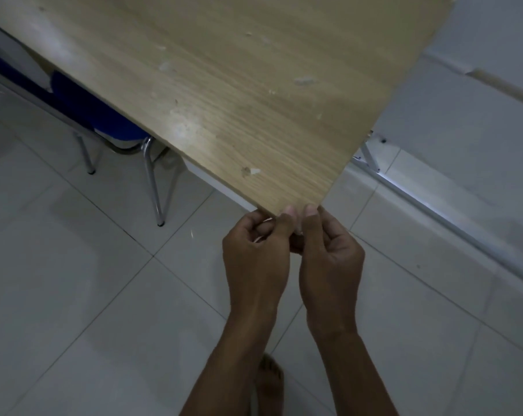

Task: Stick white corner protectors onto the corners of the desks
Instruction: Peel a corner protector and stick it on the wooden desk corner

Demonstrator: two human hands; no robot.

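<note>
A light wooden desk (pixel 224 94) fills the upper part of the view, its near corner pointing down at me. Both hands meet at that corner. My left hand (pixel 254 250) and my right hand (pixel 329 253) have their thumbs on the desk top and their fingers curled under the edge. A small pale corner protector (pixel 297 228) shows between the two thumbs, mostly hidden by them. A thin white strip shows inside my left hand's curled fingers.
A blue chair (pixel 98 115) with chrome legs stands under the desk at the left. A white wall and a white metal frame (pixel 371 154) lie to the right. The floor is pale tile (pixel 89 280). My bare foot (pixel 270 382) is below.
</note>
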